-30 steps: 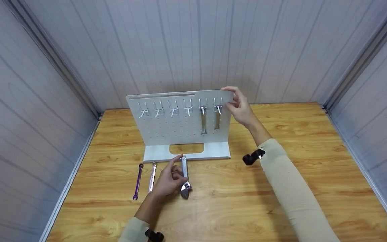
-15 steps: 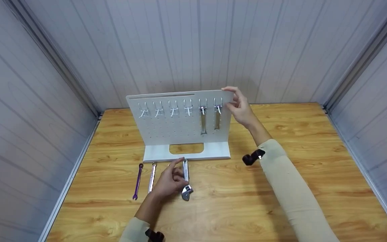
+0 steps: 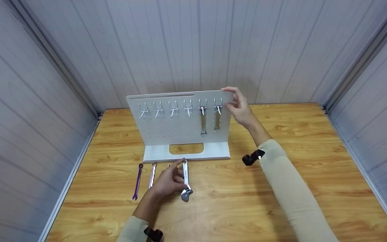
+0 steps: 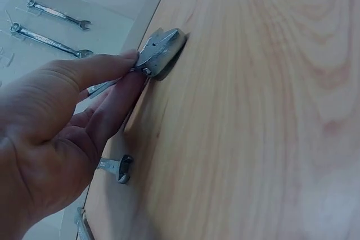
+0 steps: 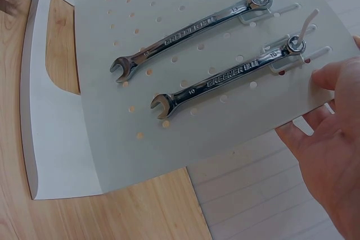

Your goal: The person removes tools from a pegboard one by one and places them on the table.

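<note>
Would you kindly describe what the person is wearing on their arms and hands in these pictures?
Both hands are bare: no gloves or rings show on the left hand or the right hand. Each arm wears a long, close-fitting beige sleeve reaching to the wrist. A small black device is strapped at each wrist.

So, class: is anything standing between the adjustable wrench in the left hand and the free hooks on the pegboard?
Nothing visible does. The left hand grips the adjustable wrench on the table; only bare wood and the pegboard base lie ahead, below four free hooks.
</note>
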